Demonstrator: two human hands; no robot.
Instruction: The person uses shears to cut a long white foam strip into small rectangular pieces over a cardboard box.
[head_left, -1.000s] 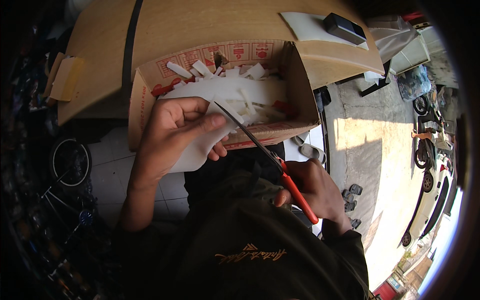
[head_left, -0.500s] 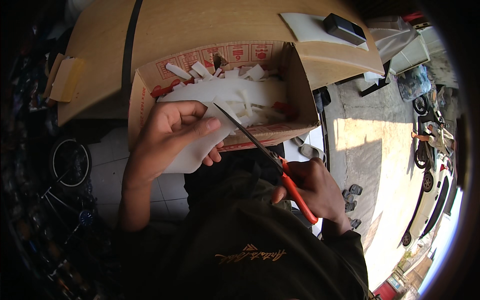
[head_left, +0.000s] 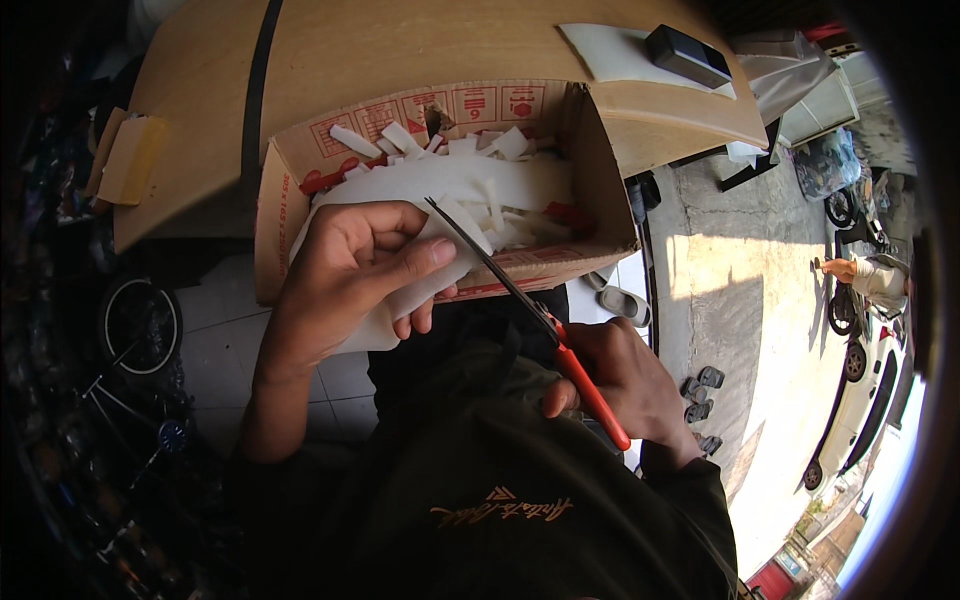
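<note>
Tan wood first: the table (head_left: 450,50) spread across the top of my view, and by its near edge sat the box (head_left: 600,165), cardboard, a broad white piece (head_left: 400,185) lying inside. Down at the near wall, here was the action! The scissors (head_left: 586,380) slanted up and left, and my right hand (head_left: 632,375) had its fingers curled closely round the red handles. My left hand (head_left: 345,260), half curled, pinched the sheet (head_left: 425,288), white and bent, between thumb and fingers, its upper end overlapping the box's rim from where I looked. The blade tips reached alongside, nearly together; whether they touched it, I couldn't tell. Smallest of all, white scraps (head_left: 510,143) crowded the box's far side.
</note>
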